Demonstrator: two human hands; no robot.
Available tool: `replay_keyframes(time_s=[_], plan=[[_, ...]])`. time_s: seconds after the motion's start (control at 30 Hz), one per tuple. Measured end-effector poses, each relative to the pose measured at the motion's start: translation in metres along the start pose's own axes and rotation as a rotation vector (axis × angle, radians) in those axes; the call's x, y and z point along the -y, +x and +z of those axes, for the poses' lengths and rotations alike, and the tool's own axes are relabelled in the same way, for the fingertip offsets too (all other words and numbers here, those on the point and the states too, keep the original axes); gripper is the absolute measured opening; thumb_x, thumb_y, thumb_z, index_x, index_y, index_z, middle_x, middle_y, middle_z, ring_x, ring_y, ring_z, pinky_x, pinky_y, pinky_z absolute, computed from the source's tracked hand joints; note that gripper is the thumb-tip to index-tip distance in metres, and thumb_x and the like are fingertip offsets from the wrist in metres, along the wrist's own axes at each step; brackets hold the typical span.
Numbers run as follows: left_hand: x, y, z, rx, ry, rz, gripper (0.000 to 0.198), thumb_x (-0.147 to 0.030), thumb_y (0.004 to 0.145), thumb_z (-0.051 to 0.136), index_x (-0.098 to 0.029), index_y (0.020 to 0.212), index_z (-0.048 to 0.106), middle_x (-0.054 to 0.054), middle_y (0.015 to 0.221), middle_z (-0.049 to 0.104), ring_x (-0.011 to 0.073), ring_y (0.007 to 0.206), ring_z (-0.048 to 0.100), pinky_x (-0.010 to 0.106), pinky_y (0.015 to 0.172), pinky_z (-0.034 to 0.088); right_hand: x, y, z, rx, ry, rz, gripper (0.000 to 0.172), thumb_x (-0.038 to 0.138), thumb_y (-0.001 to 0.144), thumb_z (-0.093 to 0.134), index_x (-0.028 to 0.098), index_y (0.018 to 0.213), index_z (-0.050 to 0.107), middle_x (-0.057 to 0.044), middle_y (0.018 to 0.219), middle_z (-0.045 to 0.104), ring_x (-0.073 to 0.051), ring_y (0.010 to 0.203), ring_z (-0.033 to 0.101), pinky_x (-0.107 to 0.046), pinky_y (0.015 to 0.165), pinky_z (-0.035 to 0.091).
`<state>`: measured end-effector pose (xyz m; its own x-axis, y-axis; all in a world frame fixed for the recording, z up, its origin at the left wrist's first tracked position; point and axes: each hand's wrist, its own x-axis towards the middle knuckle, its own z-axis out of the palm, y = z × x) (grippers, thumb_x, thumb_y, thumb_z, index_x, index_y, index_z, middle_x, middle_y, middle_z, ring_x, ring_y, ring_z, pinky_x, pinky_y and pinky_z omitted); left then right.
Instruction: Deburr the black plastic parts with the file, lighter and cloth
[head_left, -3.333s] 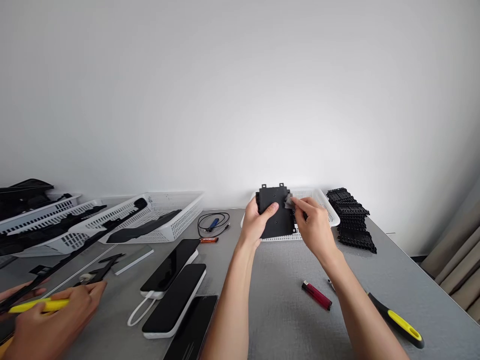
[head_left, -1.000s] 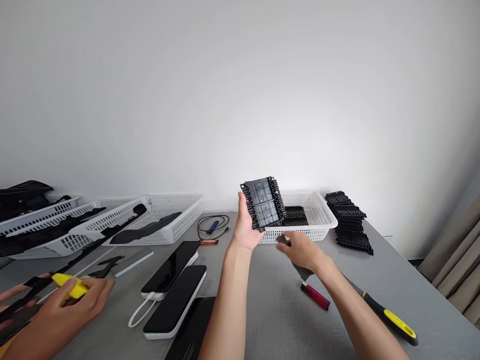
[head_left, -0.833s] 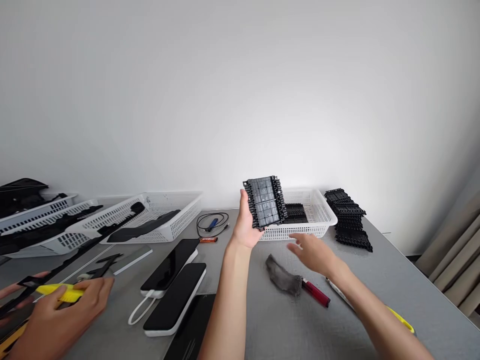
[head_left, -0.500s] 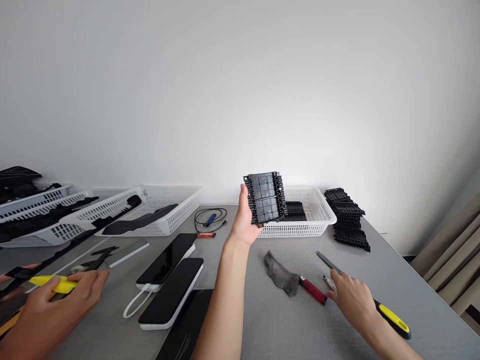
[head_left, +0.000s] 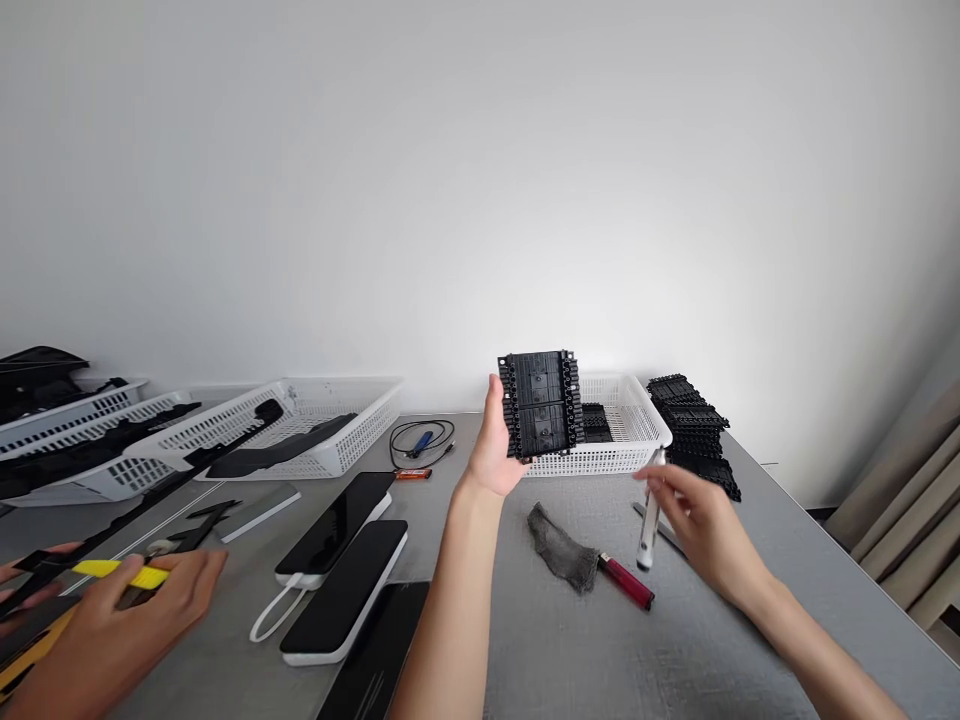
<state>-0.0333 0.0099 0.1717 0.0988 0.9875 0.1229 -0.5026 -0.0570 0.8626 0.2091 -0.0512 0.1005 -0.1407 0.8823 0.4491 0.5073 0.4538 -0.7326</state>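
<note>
Raised over the table, my left hand (head_left: 491,455) is closed on a black ribbed plastic plate (head_left: 541,405), its thumb upright along the left edge. My right hand (head_left: 701,515) pinches the top of a slim, silvery-white pen-shaped tool (head_left: 649,525), which hangs nearly upright with its dark end down. Beneath that hand lies a file, of which only the metal blade (head_left: 670,535) shows; its handle is hidden by my arm. A dark grey mesh cloth (head_left: 564,548) lies on the table, touching or close to a red-handled tool (head_left: 628,583).
Behind the plate stands a white basket (head_left: 626,455) with black plates inside. More black plates are stacked (head_left: 686,415) at right. Two phone-like devices (head_left: 345,590) lie left of my arm. At far left, a co-worker's hands (head_left: 127,610) hold a yellow tool and a dark strip.
My right hand has picked up the pen-shaped tool from beside the file and lifted it. My left hand has shifted slightly right and turned the plate a little.
</note>
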Motion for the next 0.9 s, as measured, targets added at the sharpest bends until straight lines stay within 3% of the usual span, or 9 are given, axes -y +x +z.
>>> replay_keyframes(time_s=[0.1, 0.23, 0.37, 0.47, 0.6, 0.67, 0.77, 0.9], plan=[[0.002, -0.001, 0.000, 0.040, 0.010, 0.003, 0.077, -0.084, 0.078, 0.048, -0.023, 0.119, 0.072, 0.013, 0.111, 0.076, 0.0318, 0.115, 0.067, 0.047, 0.095, 0.057, 0.028, 0.028, -0.014, -0.157, 0.269, -0.072, 0.032, 0.042, 0.099, 0.048, 0.024, 0.114, 0.069, -0.004, 0.081, 0.062, -0.015, 0.061, 0.050, -0.027, 0.053, 0.041], [0.002, -0.001, 0.001, 0.050, -0.019, -0.036, 0.080, -0.085, 0.077, 0.047, -0.023, 0.122, 0.071, 0.013, 0.114, 0.075, 0.0324, 0.115, 0.068, 0.047, 0.095, 0.057, 0.046, 0.056, -0.017, -0.230, 0.547, -0.193, 0.037, 0.029, 0.090, 0.044, 0.027, 0.121, 0.063, -0.008, 0.103, 0.062, -0.020, 0.080, 0.058, -0.033, 0.065, 0.050], [0.000, -0.004, 0.001, 0.028, -0.085, -0.074, 0.079, -0.083, 0.079, 0.049, -0.022, 0.127, 0.069, 0.013, 0.118, 0.074, 0.0323, 0.116, 0.067, 0.045, 0.097, 0.056, 0.048, 0.071, -0.007, -0.241, 0.639, -0.297, 0.052, 0.022, 0.079, 0.053, 0.032, 0.131, 0.054, -0.007, 0.108, 0.058, -0.018, 0.078, 0.056, -0.034, 0.064, 0.051], [-0.003, -0.007, 0.003, 0.002, -0.126, -0.098, 0.075, -0.077, 0.084, 0.050, -0.021, 0.131, 0.067, 0.012, 0.123, 0.073, 0.0318, 0.119, 0.066, 0.045, 0.102, 0.053, 0.049, 0.075, 0.001, -0.286, 0.740, -0.415, 0.044, 0.023, 0.082, 0.062, 0.033, 0.124, 0.054, -0.005, 0.107, 0.057, -0.017, 0.078, 0.058, -0.033, 0.062, 0.052], [-0.003, -0.008, 0.005, 0.052, -0.179, -0.129, 0.074, -0.075, 0.087, 0.047, -0.020, 0.132, 0.066, 0.013, 0.126, 0.072, 0.0321, 0.122, 0.064, 0.045, 0.105, 0.050, 0.055, 0.078, 0.004, -0.375, 0.745, -0.507, 0.038, 0.026, 0.083, 0.069, 0.032, 0.117, 0.053, -0.005, 0.108, 0.060, -0.017, 0.080, 0.061, -0.034, 0.065, 0.055], [-0.001, -0.007, 0.005, 0.085, -0.195, -0.133, 0.073, -0.075, 0.087, 0.047, -0.021, 0.133, 0.065, 0.012, 0.125, 0.072, 0.0318, 0.122, 0.064, 0.045, 0.106, 0.050, 0.057, 0.077, 0.005, -0.385, 0.719, -0.500, 0.032, 0.030, 0.087, 0.067, 0.030, 0.115, 0.053, -0.005, 0.105, 0.062, -0.018, 0.079, 0.063, -0.035, 0.066, 0.055], [0.001, -0.005, 0.004, 0.140, -0.213, -0.123, 0.071, -0.073, 0.088, 0.047, -0.021, 0.134, 0.065, 0.012, 0.124, 0.073, 0.0312, 0.120, 0.065, 0.044, 0.105, 0.050, 0.058, 0.074, 0.008, -0.291, 0.739, -0.447, 0.019, 0.039, 0.097, 0.054, 0.027, 0.111, 0.057, -0.003, 0.085, 0.062, -0.016, 0.068, 0.060, -0.035, 0.063, 0.052], [0.003, -0.003, 0.007, 0.157, -0.232, -0.099, 0.068, -0.071, 0.091, 0.044, -0.021, 0.131, 0.067, 0.011, 0.121, 0.074, 0.0309, 0.119, 0.066, 0.043, 0.104, 0.051, 0.058, 0.068, 0.019, -0.181, 0.699, -0.343, 0.025, 0.046, 0.098, 0.053, 0.023, 0.096, 0.064, 0.005, 0.060, 0.040, -0.011, 0.049, 0.035, -0.027, 0.046, 0.031]])
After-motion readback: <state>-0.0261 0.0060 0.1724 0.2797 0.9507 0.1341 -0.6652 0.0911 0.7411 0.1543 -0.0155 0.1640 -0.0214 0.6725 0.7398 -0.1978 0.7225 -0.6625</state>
